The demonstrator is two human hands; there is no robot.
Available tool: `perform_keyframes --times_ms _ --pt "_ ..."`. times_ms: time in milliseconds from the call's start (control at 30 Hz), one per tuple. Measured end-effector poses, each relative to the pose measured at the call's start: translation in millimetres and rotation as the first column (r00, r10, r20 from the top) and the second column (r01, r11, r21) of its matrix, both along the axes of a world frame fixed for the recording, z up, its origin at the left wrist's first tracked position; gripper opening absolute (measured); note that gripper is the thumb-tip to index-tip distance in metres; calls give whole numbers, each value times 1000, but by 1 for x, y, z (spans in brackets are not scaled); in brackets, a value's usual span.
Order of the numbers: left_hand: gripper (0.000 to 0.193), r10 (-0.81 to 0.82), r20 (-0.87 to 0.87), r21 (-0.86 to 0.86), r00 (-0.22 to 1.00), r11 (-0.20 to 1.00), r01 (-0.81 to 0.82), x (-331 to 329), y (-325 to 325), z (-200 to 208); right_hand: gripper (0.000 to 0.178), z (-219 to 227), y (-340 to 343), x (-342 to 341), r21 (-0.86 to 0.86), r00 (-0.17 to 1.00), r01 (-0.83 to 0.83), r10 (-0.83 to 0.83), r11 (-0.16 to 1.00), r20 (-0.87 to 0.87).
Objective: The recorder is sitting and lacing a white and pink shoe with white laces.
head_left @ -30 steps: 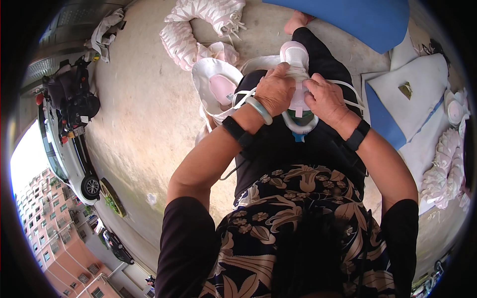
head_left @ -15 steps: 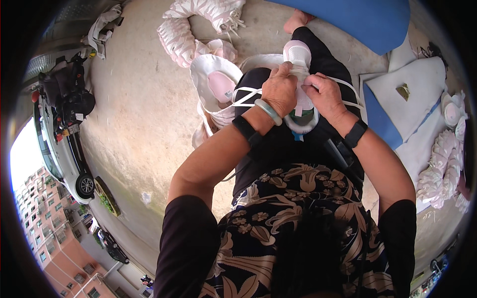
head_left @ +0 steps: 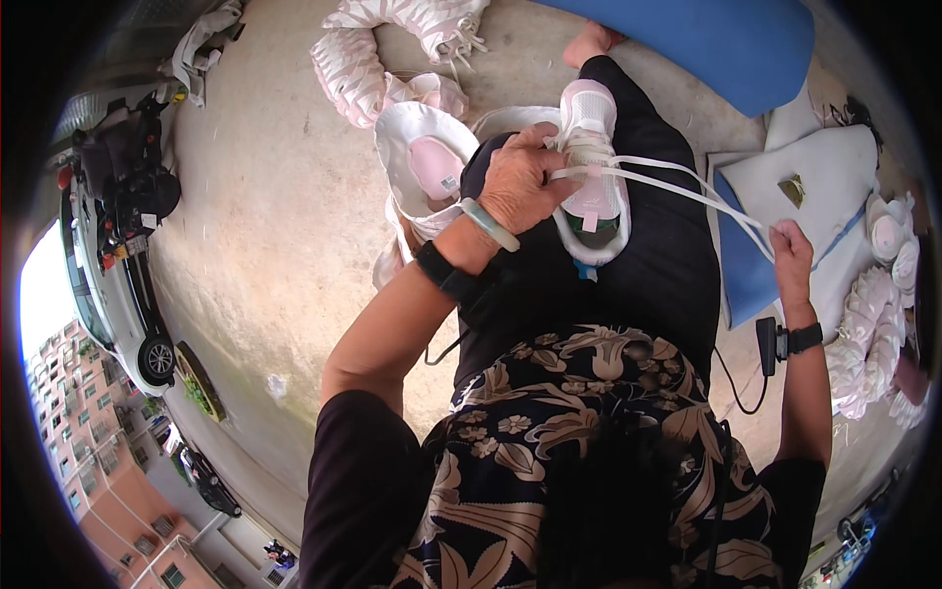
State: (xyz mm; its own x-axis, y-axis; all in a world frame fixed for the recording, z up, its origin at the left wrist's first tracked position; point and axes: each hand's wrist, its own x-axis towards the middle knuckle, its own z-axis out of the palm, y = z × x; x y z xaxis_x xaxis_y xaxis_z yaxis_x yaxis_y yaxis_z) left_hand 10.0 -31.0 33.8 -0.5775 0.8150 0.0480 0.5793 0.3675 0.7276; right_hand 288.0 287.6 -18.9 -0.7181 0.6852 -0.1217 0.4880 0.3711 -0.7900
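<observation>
A white and pink sneaker lies on my lap, toe pointing away from me. My left hand clamps its left side near the lacing. A white shoelace runs from the sneaker's eyelets out to the right. My right hand pinches the lace's far end, pulled well away from the shoe. A second white sneaker with a pink insole rests open against my left leg.
More white and pink sneakers lie on the concrete floor ahead and in a pile at the right. A blue cushion sits at the top. White foam sheets over a blue pad lie to the right.
My right hand left the sneaker and swung out to the right, drawing the lace taut. My left hand stayed on the shoe.
</observation>
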Motion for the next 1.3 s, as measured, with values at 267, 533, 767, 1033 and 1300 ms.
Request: perform_keyframes --times_ms 267,533,767,1033,1300 --pt "12 23 91 45 996 999 -28 1 -16 18 11 48 -72 -83 413 907 -411 412 813 93" --pt "12 -153 -34 20 988 988 154 19 -3 29 12 41 -118 -150 395 764 -617 639 681 92" --pt "13 -233 -139 47 962 969 242 21 7 32 2 34 -112 -149 413 758 -633 633 655 159" --pt "9 -239 -35 -65 970 970 236 32 -1 27 5 32 -100 -144 421 820 -529 572 737 28" --pt "17 -228 -142 -144 963 968 208 26 -4 27 7 25 -98 -149 377 810 -509 579 774 -93"
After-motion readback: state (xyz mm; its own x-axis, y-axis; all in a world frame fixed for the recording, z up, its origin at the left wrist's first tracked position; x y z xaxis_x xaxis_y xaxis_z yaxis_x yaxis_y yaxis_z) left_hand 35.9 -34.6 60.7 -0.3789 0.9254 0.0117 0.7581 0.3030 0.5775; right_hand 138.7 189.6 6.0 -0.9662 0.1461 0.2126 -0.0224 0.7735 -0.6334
